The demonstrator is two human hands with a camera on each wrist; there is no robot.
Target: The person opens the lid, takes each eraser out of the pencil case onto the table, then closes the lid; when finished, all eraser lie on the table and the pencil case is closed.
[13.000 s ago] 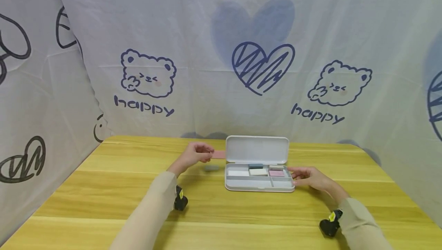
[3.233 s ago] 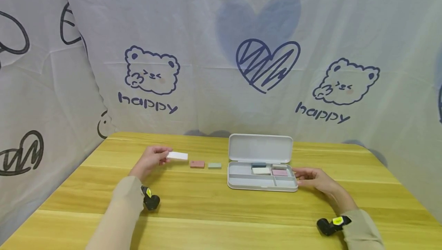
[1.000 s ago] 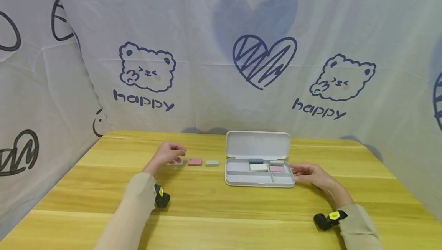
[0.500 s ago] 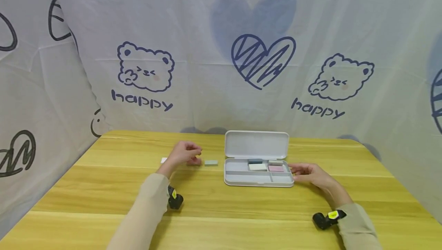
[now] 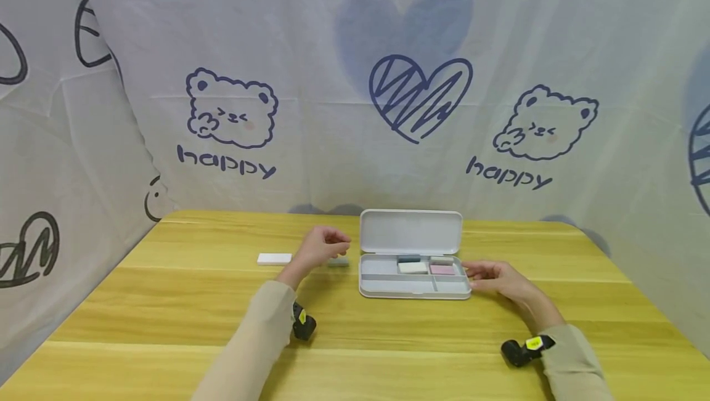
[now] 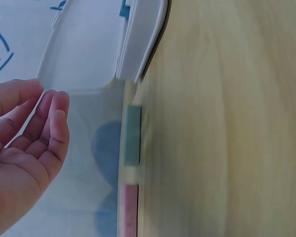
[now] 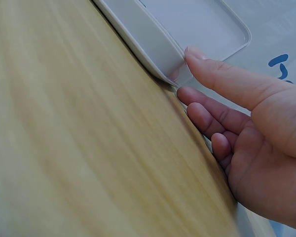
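An open white pencil case [image 5: 405, 294] with compartments stands at mid-table, its lid [image 5: 411, 231] raised behind. Inside it lie a dark blue block [image 5: 409, 258], a cream block [image 5: 413, 268], a pale grey block [image 5: 441, 260] and a pink block [image 5: 442, 270], all eraser-like. My left hand [image 5: 317, 249], fingers loosely curled, hovers left of the case and holds nothing. Beneath it are a green eraser-like block [image 6: 132, 135] and a red-pink one [image 6: 129, 211], the latter hidden in the head view. My right hand [image 5: 498, 279] holds the case's right end, thumb [image 7: 207, 69] at the rim.
A long white block [image 5: 274, 259] lies on the wooden table [image 5: 355, 345], left of the left hand. A patterned curtain [image 5: 310, 142] hangs along the back edge of the table. A small black camera [image 5: 304, 324] sits at the left wrist, another camera [image 5: 521, 352] at the right.
The long white block was in the case 13 s ago, then in my left hand, and now lies on the table. That hand has moved rightward toward the case, carrying nothing. The right hand stays put.
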